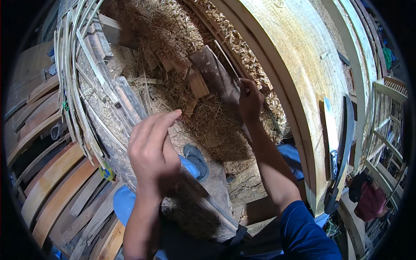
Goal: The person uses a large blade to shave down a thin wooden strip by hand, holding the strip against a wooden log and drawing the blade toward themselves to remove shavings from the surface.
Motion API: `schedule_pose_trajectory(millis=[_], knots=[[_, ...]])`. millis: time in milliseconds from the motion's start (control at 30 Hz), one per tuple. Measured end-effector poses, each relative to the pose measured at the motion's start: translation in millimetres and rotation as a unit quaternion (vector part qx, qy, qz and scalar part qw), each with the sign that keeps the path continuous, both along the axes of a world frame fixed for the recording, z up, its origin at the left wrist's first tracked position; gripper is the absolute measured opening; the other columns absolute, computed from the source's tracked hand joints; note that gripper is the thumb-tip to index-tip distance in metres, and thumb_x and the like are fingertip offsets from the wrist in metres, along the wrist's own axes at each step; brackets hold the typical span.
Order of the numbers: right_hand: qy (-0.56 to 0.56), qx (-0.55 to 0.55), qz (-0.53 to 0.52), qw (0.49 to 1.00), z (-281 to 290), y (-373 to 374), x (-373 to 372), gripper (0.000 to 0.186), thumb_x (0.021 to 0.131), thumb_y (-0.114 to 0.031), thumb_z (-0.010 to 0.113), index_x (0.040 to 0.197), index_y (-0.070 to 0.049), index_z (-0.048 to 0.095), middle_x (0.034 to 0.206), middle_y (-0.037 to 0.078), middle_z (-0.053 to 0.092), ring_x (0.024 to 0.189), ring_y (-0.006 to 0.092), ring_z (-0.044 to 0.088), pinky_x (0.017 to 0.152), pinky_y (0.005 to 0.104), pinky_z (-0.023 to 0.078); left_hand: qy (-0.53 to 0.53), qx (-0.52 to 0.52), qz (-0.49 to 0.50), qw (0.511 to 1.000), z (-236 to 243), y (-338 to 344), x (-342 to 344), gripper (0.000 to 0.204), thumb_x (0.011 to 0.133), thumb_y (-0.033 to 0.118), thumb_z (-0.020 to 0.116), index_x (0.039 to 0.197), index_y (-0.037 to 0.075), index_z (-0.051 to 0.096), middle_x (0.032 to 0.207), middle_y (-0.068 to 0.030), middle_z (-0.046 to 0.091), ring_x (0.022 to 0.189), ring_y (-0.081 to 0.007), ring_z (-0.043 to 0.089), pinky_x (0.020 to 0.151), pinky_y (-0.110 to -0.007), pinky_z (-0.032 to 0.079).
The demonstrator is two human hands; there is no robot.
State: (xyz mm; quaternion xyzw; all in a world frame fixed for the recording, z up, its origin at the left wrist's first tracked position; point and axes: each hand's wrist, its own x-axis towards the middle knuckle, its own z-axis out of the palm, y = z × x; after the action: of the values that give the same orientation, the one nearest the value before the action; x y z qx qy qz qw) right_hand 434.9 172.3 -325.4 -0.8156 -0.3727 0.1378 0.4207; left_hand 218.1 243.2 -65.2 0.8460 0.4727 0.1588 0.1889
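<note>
My right hand (251,97) is closed in a pinch on the lower end of a thin pale strip (225,56), which slants up and left over a dark board (208,71). My left hand (154,149) is raised at the centre-left, fingers bent loosely with nothing visible in them; its thumb is mostly hidden. Beside it is the long weathered timber (117,130), with bundled pale strips (82,108) lying along its top. Below both hands are wood shavings (199,130) and small offcuts (197,82).
A wide pale curved board (290,43) runs down the right, carrying two long knives (330,134) (346,130). Curved planks (47,195) are stacked at left. My shoe (195,160) is below centre. A slatted wooden piece (390,89) and dark red cloth (368,199) are at far right.
</note>
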Motion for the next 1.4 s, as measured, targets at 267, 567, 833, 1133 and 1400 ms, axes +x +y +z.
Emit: schedule_pose_trajectory(millis=[267,567,833,1133,1400], knots=[[0.178,-0.05,0.0,0.983,8,-51,14,0.012,0.101,-0.009,0.068,0.11,-0.005,0.075,0.091,0.012,0.079,0.083,0.0202,0.077,0.074,0.0351,0.058,-0.033,-0.043,0.005,0.998,1,0,4,0.041,0.086,-0.016,0.049,0.116,-0.001,0.073,0.096,-0.0173,0.071,0.089,-0.0259,0.073,0.084,-0.035,0.056],[0.329,-0.106,0.081,0.935,108,-58,11,0.016,0.098,-0.01,0.073,0.111,-0.004,0.079,0.093,0.007,0.079,0.085,0.0133,0.072,0.077,0.0305,0.055,-0.026,0.01,-0.008,1.0,-1,2,4,0.036,0.1,0.001,0.064,0.135,0.005,0.071,0.128,-0.018,0.072,0.101,-0.0249,0.074,0.085,-0.035,0.059],[0.446,0.014,0.191,0.874,98,-82,16,0.016,0.095,-0.009,0.078,0.11,-0.006,0.081,0.103,0.004,0.081,0.093,0.0092,0.072,0.083,0.0291,0.054,0.109,-0.012,-0.052,0.993,9,0,10,0.055,0.089,0.017,0.082,0.142,0.02,0.069,0.144,-0.0074,0.066,0.115,-0.0286,0.07,0.094,-0.04,0.055],[0.433,-0.066,0.21,0.874,126,-77,22,0.012,0.09,0.001,0.081,0.103,0.0,0.08,0.099,0.01,0.08,0.101,0.016,0.075,0.094,0.0324,0.06,0.113,-0.021,-0.042,0.992,5,-2,3,0.025,0.086,0.022,0.084,0.109,0.011,0.079,0.1,-0.0096,0.066,0.091,-0.0317,0.067,0.081,-0.043,0.051],[0.268,-0.153,0.18,0.934,119,-83,32,0.036,0.097,-0.036,0.08,0.085,-0.003,0.075,0.069,0.002,0.066,0.065,0.0112,0.057,0.062,0.0325,0.045,0.054,0.006,-0.013,0.998,0,-2,5,0.023,0.095,0.022,0.079,0.087,0.002,0.07,0.08,-0.0112,0.061,0.074,-0.0328,0.062,0.07,-0.041,0.047]])
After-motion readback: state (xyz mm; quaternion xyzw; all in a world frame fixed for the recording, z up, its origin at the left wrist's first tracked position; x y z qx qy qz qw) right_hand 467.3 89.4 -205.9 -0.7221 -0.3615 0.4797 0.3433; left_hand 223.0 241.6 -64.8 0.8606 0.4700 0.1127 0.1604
